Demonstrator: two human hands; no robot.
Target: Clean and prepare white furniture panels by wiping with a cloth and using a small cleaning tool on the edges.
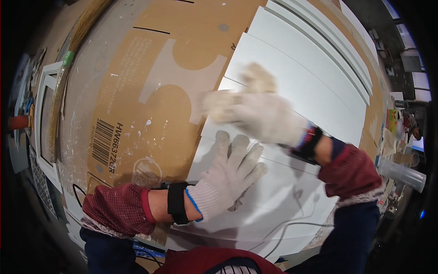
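My left hand (230, 176), in a white knitted glove with dirty fingertips, lies flat with its fingers spread on the white boards (301, 82). The boards lie edge to edge, with thin seams between them. Further up, my right hand (264, 116) reaches left across the boards, also gloved and smeared by motion. Around its fingers is a crumpled tan wad (260, 78) that looks like a cloth, bunched near the boards' left edge. Blur hides how the fingers grip it. Black bands circle both wrists.
Brown cardboard (150, 105) with white specks lies under and left of the boards. Narrow white strips (328, 41) rest along the far right. A broom (68, 59) and a white frame (44, 118) stand left. A clear plastic cylinder (404, 176) sits right; a dark cable (292, 223) crosses nearby.
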